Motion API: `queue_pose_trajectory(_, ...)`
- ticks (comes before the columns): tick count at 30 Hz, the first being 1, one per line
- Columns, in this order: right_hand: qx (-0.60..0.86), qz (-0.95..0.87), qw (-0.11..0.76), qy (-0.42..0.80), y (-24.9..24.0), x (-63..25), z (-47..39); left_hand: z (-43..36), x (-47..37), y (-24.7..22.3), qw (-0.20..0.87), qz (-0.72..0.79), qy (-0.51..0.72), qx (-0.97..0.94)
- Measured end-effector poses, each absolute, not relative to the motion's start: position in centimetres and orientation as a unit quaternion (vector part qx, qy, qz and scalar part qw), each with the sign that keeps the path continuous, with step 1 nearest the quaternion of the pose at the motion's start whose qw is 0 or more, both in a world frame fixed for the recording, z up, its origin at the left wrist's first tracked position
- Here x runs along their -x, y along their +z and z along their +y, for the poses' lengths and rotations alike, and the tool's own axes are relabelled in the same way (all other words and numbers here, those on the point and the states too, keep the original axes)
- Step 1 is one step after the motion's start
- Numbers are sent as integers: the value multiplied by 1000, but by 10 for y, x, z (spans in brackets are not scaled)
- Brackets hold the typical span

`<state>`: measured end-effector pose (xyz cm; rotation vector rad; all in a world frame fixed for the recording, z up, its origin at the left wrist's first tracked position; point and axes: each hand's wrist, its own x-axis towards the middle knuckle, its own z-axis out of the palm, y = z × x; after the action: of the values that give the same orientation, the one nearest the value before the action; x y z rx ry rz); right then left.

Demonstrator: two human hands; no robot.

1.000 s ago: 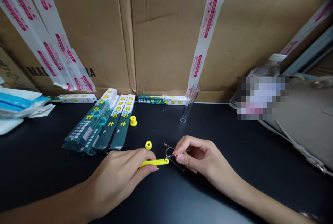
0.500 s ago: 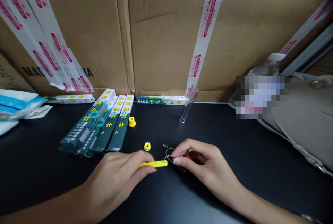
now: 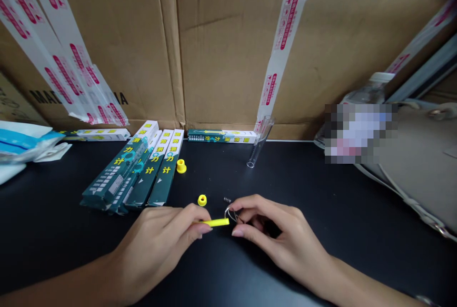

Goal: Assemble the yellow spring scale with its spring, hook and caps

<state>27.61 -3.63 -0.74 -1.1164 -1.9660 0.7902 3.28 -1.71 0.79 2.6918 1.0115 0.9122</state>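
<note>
My left hand is closed round a slim yellow plastic rod, whose end sticks out to the right between thumb and fingers. At that end hangs a curved metal wire hook, and my right hand pinches the wire with index finger and thumb. The far part of the wire is hidden by the fingers. A small coil spring lies on the black table just beyond the hook. Near my left fingers sits a yellow flanged cap, with another yellow cap farther back.
A clear tube stands tilted behind my hands. Several green-and-white boxes lie at the left, and another box lies along the cardboard wall. A plastic bottle and a grey bag are at the right.
The yellow rod has rolled, so the hole at its end no longer shows. My right fingers have shifted on the wire, and its loop has turned. A yellow bit behind them is hidden now.
</note>
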Motion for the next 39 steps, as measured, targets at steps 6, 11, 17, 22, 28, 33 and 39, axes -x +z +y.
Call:
queue_pose_trajectory(6,414,-793,345,286,-7,-276,-39,-19,-33,6,91,339,302,-886)
queue_pose_trajectory(11,389,-824,339,235,-7,-276,-39,-19,-32,1,100,346,303,-882)
queue_pose_trajectory(17,363,-837,352,209,-13,-278,-40,-18,-30,-3,127,319,310,-886)
queue_pose_trajectory(22,419,-785,374,261,-10,-277,-39,-21,-26,-3,94,316,270,-905)
queue_pose_trajectory(28,398,-780,400,269,-3,-274,-36,-19,-32,4,47,291,285,-912)
queue_pose_trajectory(33,382,-781,408,280,-5,-274,-38,-17,-33,2,67,276,311,-907)
queue_pose_trajectory(39,436,-716,406,365,-7,-272,-36,-17,-33,4,59,260,320,-909)
